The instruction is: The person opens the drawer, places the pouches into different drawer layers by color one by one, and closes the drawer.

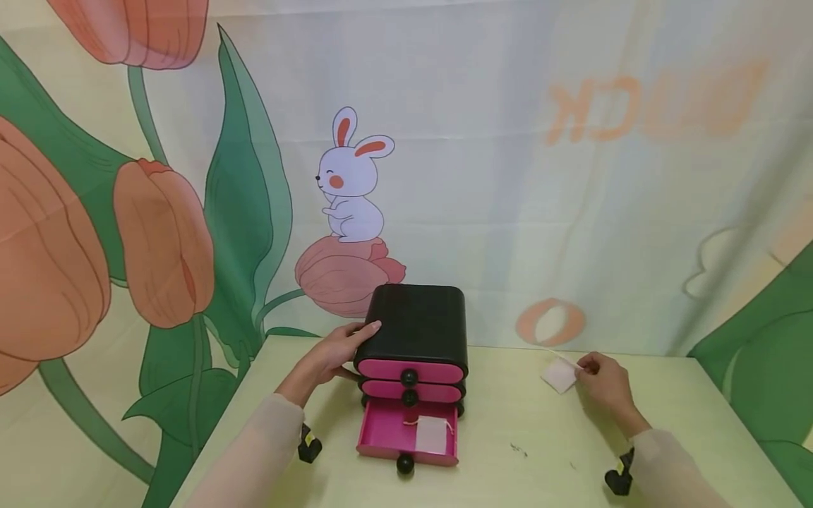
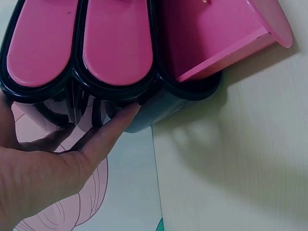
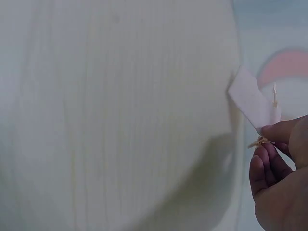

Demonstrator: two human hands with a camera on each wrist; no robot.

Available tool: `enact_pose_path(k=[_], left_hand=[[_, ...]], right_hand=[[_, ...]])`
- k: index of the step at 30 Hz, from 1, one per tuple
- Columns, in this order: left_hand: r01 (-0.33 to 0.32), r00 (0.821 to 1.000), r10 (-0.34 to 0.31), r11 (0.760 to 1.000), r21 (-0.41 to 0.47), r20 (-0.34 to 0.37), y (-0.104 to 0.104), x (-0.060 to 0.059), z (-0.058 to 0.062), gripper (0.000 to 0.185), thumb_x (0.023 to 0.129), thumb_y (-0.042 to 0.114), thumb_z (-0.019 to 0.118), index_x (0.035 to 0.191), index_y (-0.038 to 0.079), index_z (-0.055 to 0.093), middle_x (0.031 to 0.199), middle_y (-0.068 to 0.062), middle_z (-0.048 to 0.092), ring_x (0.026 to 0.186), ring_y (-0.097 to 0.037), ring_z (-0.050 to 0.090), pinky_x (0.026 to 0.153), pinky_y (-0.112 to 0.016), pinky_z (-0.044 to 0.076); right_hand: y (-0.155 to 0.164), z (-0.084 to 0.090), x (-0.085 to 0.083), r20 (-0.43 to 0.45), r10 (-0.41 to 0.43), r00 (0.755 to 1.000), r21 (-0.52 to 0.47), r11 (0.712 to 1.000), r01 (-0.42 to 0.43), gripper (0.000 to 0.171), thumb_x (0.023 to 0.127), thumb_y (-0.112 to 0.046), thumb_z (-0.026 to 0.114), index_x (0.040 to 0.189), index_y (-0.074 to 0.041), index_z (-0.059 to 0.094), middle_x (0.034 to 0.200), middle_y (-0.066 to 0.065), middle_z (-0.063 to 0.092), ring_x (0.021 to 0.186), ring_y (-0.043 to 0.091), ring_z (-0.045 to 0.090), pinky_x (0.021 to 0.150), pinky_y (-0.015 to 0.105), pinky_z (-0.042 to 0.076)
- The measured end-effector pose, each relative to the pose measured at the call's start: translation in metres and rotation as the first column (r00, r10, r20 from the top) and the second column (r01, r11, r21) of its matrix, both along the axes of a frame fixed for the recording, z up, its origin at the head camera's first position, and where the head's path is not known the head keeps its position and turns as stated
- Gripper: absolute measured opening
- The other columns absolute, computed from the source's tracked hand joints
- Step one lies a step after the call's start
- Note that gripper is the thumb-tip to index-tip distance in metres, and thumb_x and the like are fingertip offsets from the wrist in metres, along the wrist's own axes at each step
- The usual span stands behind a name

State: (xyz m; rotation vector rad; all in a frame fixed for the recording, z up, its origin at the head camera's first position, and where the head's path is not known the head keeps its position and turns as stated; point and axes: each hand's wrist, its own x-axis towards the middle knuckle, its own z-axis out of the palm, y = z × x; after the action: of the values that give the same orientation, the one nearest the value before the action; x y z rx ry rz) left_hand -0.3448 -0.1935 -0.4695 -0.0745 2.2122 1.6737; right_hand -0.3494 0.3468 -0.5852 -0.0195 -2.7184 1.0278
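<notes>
A small black cabinet (image 1: 416, 321) with pink drawers stands on the table, its bottom drawer (image 1: 384, 423) pulled out. Inside that drawer lies a white drawstring pouch (image 1: 432, 434). My left hand (image 1: 333, 353) grips the cabinet's left side, thumb on the top edge; in the left wrist view its fingers (image 2: 113, 132) press along the side wall. Off to the right, my right hand (image 1: 606, 384) pinches the cord end of a second white drawstring pouch (image 1: 559, 375). In the right wrist view this pouch (image 3: 255, 98) hangs tilted from the thumb and fingers.
A printed cloth backdrop (image 1: 470, 176) with a rabbit and tulips rises behind the table (image 1: 508, 416). The open drawer juts toward me, with a round black knob (image 1: 405, 464) on its front. Dark marks (image 1: 519, 449) show on the tabletop.
</notes>
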Motion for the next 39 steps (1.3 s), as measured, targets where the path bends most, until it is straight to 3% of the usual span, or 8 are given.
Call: enact_pose_path(k=[8, 14, 19, 26, 32, 34, 39], left_hand=[[-0.005, 1.000, 0.005, 1.000, -0.008, -0.005, -0.002, 0.001, 0.001, 0.107, 0.093, 0.071, 0.067, 0.165, 0.003, 0.027, 0.153, -0.028, 0.051, 0.142, -0.052, 0.048, 0.087, -0.061, 0.061], [-0.007, 1.000, 0.006, 1.000, -0.013, -0.007, -0.002, 0.002, 0.000, 0.107, 0.093, 0.071, 0.067, 0.165, 0.003, 0.027, 0.153, -0.028, 0.051, 0.141, -0.052, 0.048, 0.088, -0.062, 0.061], [-0.017, 1.000, 0.016, 1.000, -0.023, -0.012, -0.001, 0.002, 0.000, 0.106, 0.092, 0.072, 0.067, 0.164, 0.004, 0.028, 0.152, -0.028, 0.052, 0.141, -0.051, 0.049, 0.088, -0.061, 0.061], [-0.015, 1.000, 0.015, 1.000, -0.027, -0.013, 0.002, 0.002, 0.000, 0.107, 0.092, 0.073, 0.066, 0.164, 0.004, 0.028, 0.152, -0.028, 0.051, 0.141, -0.051, 0.048, 0.088, -0.061, 0.061], [-0.018, 1.000, 0.018, 0.999, -0.029, -0.013, 0.003, 0.002, 0.000, 0.107, 0.093, 0.072, 0.066, 0.165, 0.003, 0.028, 0.153, -0.028, 0.051, 0.141, -0.052, 0.048, 0.089, -0.062, 0.060], [-0.018, 1.000, 0.018, 0.999, -0.028, -0.011, 0.003, 0.003, 0.000, 0.107, 0.093, 0.072, 0.066, 0.165, 0.003, 0.027, 0.153, -0.028, 0.051, 0.141, -0.051, 0.048, 0.089, -0.062, 0.060], [-0.016, 1.000, 0.016, 1.000, -0.021, -0.010, 0.002, 0.003, -0.001, 0.107, 0.092, 0.073, 0.066, 0.164, 0.003, 0.028, 0.152, -0.028, 0.052, 0.141, -0.051, 0.049, 0.089, -0.062, 0.060]], right_hand=[[-0.063, 0.047, 0.027, -0.163, 0.163, 0.973, -0.106, 0.978, -0.182, 0.006, 0.100, -0.005, 0.073, 0.105, -0.002, 0.072, 0.094, 0.008, 0.071, 0.088, 0.019, 0.066, 0.074, 0.022, 0.055], [-0.118, 0.085, 0.059, -0.264, 0.271, 0.926, -0.184, 0.928, -0.324, 0.006, 0.097, -0.002, 0.075, 0.102, -0.005, 0.074, 0.093, 0.004, 0.072, 0.086, 0.016, 0.067, 0.077, 0.024, 0.058], [-0.160, 0.099, 0.081, -0.288, 0.337, 0.896, -0.222, 0.887, -0.405, 0.010, 0.096, -0.003, 0.077, 0.102, -0.010, 0.075, 0.093, -0.001, 0.072, 0.084, 0.016, 0.066, 0.078, 0.028, 0.060], [-0.215, 0.083, 0.101, -0.322, 0.372, 0.871, -0.223, 0.864, -0.452, 0.022, 0.091, 0.000, 0.082, 0.098, -0.019, 0.075, 0.088, -0.011, 0.069, 0.079, 0.011, 0.064, 0.075, 0.030, 0.062], [-0.251, 0.055, 0.108, -0.353, 0.401, 0.845, -0.230, 0.838, -0.494, 0.023, 0.089, 0.004, 0.082, 0.096, -0.016, 0.072, 0.087, -0.011, 0.065, 0.076, 0.009, 0.062, 0.065, 0.029, 0.060], [-0.259, 0.045, 0.108, -0.379, 0.405, 0.832, -0.210, 0.838, -0.503, 0.024, 0.089, 0.006, 0.081, 0.095, -0.014, 0.071, 0.088, -0.009, 0.064, 0.076, 0.008, 0.061, 0.063, 0.029, 0.059], [-0.273, 0.021, 0.105, -0.415, 0.397, 0.819, -0.111, 0.871, -0.479, 0.022, 0.088, 0.004, 0.081, 0.092, -0.015, 0.072, 0.089, -0.010, 0.063, 0.082, 0.006, 0.061, 0.069, 0.027, 0.059]])
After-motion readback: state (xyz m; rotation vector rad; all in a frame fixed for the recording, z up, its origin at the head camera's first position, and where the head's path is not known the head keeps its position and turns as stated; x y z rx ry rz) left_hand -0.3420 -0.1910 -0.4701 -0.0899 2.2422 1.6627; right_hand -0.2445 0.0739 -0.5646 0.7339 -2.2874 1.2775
